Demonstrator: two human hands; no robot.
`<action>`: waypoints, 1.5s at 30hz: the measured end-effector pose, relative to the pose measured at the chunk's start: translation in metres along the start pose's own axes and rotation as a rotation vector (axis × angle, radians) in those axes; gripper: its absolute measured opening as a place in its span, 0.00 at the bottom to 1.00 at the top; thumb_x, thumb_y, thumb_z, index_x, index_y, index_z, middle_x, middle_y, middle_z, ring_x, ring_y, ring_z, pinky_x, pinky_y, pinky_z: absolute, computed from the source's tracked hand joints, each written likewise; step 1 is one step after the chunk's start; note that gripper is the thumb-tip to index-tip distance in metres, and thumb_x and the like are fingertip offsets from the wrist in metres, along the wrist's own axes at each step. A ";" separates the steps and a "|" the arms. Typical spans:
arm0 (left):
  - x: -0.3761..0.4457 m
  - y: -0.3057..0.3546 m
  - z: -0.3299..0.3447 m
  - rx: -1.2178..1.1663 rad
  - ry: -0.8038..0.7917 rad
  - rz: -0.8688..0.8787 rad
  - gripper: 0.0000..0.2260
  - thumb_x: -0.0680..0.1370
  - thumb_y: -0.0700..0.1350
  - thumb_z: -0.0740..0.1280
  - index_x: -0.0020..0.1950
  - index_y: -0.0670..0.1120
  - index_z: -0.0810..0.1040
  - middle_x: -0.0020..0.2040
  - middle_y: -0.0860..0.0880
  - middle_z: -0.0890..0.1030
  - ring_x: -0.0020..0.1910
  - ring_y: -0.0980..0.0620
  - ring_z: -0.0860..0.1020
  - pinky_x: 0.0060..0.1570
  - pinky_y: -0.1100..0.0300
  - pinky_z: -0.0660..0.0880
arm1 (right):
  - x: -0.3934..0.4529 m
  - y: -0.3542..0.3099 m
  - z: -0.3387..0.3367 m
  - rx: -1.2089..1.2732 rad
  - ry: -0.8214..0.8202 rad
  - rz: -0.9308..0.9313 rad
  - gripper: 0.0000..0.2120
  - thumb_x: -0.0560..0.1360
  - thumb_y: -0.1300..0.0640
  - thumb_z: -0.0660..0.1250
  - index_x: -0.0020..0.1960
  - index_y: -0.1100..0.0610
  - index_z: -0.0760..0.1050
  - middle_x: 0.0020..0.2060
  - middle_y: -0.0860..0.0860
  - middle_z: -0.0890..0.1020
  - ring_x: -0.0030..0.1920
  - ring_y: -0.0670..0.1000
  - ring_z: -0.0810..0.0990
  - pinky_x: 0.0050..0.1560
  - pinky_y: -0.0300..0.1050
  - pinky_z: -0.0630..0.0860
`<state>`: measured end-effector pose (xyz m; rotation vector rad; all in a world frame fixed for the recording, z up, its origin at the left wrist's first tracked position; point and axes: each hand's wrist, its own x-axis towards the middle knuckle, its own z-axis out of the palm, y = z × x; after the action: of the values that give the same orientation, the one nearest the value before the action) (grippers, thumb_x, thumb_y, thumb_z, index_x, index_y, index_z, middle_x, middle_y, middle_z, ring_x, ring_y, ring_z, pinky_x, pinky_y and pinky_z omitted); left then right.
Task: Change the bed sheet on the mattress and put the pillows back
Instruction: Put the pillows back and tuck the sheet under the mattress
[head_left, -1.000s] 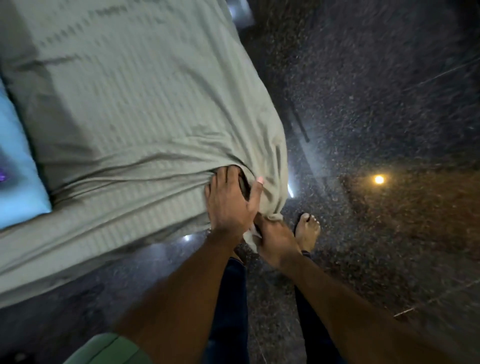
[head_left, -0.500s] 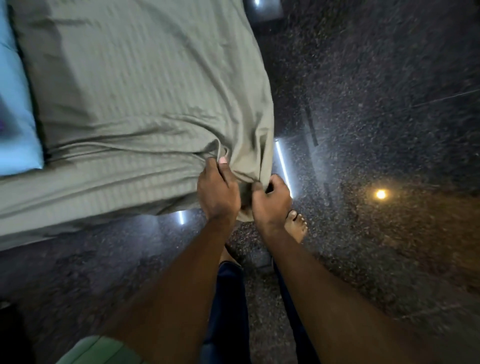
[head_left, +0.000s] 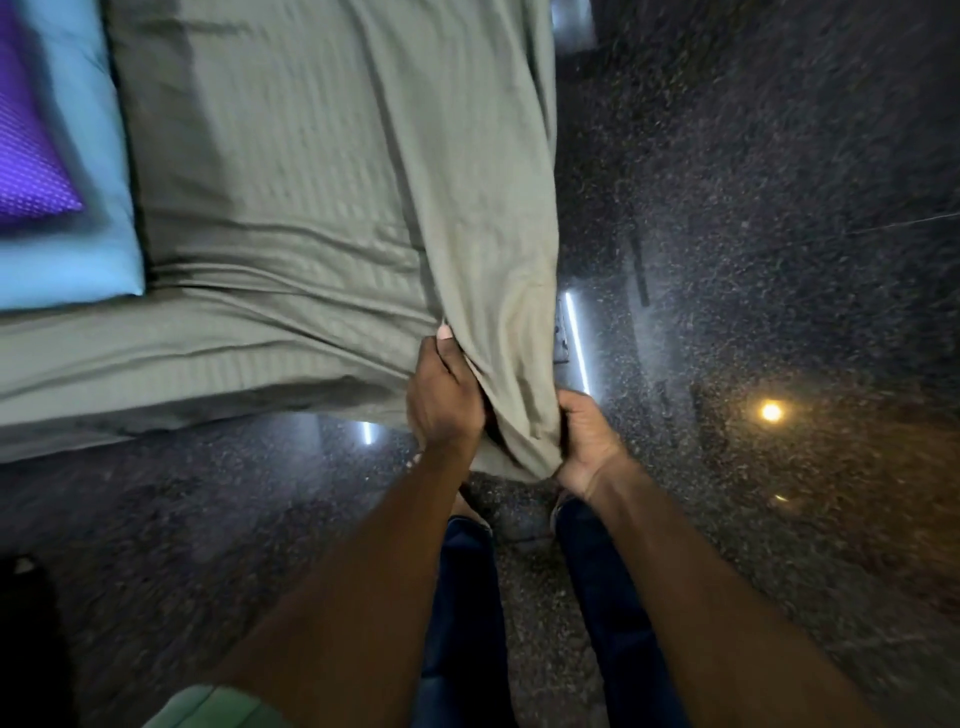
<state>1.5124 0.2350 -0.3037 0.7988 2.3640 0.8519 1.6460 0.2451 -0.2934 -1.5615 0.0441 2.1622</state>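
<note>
1. Since half a second ago, both hands have shifted on the hanging corner of the sheet: the right hand now sits lower at the corner's bottom, and the foot seen beside it then is now hidden. More of the blue pillow shows at the left, and a purple one has come into view.
2. Purple pillow (head_left: 31, 156), dotted, lies at the far left on top of the blue pillow (head_left: 78, 260).
3. Blue pillow rests on the bed, just beside the sheet's shadowed left edge.
4. Sheet (head_left: 311, 182), grey-green with faint stripes, covers the mattress top and drapes over its near side and right end.
5. Left hand (head_left: 441, 400) grips the sheet at the near right corner, thumb up along a fold, fingers curled into the cloth.
6. Right hand (head_left: 587, 441) pinches the bunched bottom of the same corner, fingers curled round the fabric.
7. Floor (head_left: 779, 234), dark and speckled, reflects strip lights and one round yellow light at right.
</note>
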 end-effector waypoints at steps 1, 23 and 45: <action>0.000 -0.001 0.000 0.017 -0.010 -0.030 0.21 0.87 0.53 0.52 0.61 0.41 0.79 0.55 0.38 0.83 0.54 0.35 0.80 0.44 0.56 0.66 | 0.003 -0.003 -0.009 -0.001 0.099 -0.082 0.20 0.64 0.57 0.76 0.56 0.57 0.84 0.54 0.61 0.85 0.53 0.62 0.84 0.63 0.65 0.77; 0.011 -0.008 0.000 0.143 -0.202 0.379 0.11 0.78 0.46 0.66 0.39 0.48 0.67 0.36 0.54 0.70 0.38 0.49 0.70 0.43 0.49 0.72 | 0.012 0.020 0.035 -0.975 0.331 -0.785 0.34 0.84 0.47 0.62 0.81 0.34 0.46 0.73 0.52 0.73 0.65 0.53 0.77 0.63 0.52 0.74; 0.049 0.036 0.023 0.330 -0.243 0.618 0.15 0.74 0.56 0.70 0.57 0.52 0.75 0.56 0.51 0.76 0.57 0.48 0.76 0.57 0.49 0.74 | 0.039 0.025 0.029 -0.914 0.557 -0.994 0.10 0.78 0.59 0.62 0.50 0.63 0.79 0.55 0.57 0.80 0.53 0.56 0.79 0.55 0.50 0.76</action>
<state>1.5045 0.2996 -0.3071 1.7190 2.0785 0.5393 1.6007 0.2451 -0.3245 -1.9450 -1.3747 0.9128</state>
